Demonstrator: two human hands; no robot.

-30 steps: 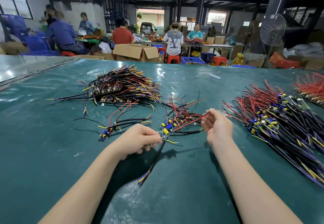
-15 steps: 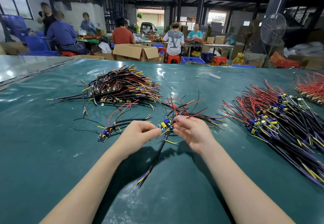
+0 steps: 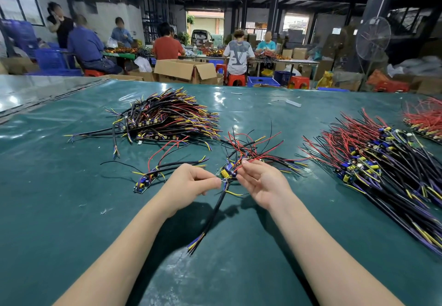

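Head view onto a dark green table cover (image 3: 71,222), glossy, creased, catching the ceiling lights. Beyond the far edge: dim workshop hall, open cardboard box (image 3: 184,70), red stools (image 3: 235,80), blue crate (image 3: 263,81), standing fan (image 3: 372,39) at right, seated people at further benches.

Noted on the cover: large pile of wired boards (image 3: 167,119) at back left; longer pile (image 3: 382,162) at right; single wired board (image 3: 144,183) lying alone, near the left hand (image 3: 189,183).

Held at centre, just above the cover, between both hands: small circuit board (image 3: 226,173), green, with yellow and blue components, tilted. Hanging from its near end: black cable (image 3: 214,212), tip frayed into yellow and purple strands, low over the cover. Fanning away from its far end: red wires (image 3: 259,155) and thin black ones.

Left hand: thumb and forefinger pinching the black cable at the junction with the circuit board, remaining fingers curled under. Right hand (image 3: 262,183): thumb and forefinger pinching one of the red wires close to the circuit board, other fingers loosely bent, palm turned up.
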